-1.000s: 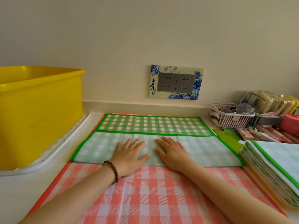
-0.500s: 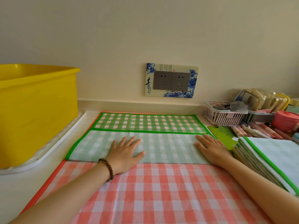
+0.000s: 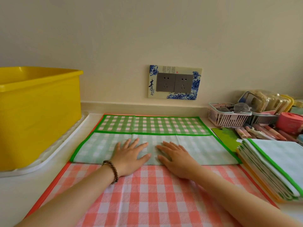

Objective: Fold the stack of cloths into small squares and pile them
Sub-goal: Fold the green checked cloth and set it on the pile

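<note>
- Pink checked cloth (image 3: 147,194) lies spread flat on the surface under both wrists and forearms, and reaches out past the hands on either side.
- Yellow tub (image 3: 37,122) stands on a white tray (image 3: 54,154), well apart to the left of the left hand.
- Green checked cloth (image 3: 205,149) lies on the pink one, under and beyond the fingers. Its near part is turned up, pale side showing. The long axis runs left to right across both hands, one end out past each.
- Pile of folded cloths (image 3: 278,164) sits off to the right of the right hand, just beside the green cloth's right end.
- Left hand (image 3: 131,154) and right hand (image 3: 175,158) lie flat near the middle of the pale band, close side by side. The fingers are straight and spread, pressing down and grasping nothing.
- I judge the next fold goes along the long axis, and each hand is about as near its own end.
- Beaded bracelet (image 3: 113,171) circles the left wrist.
</note>
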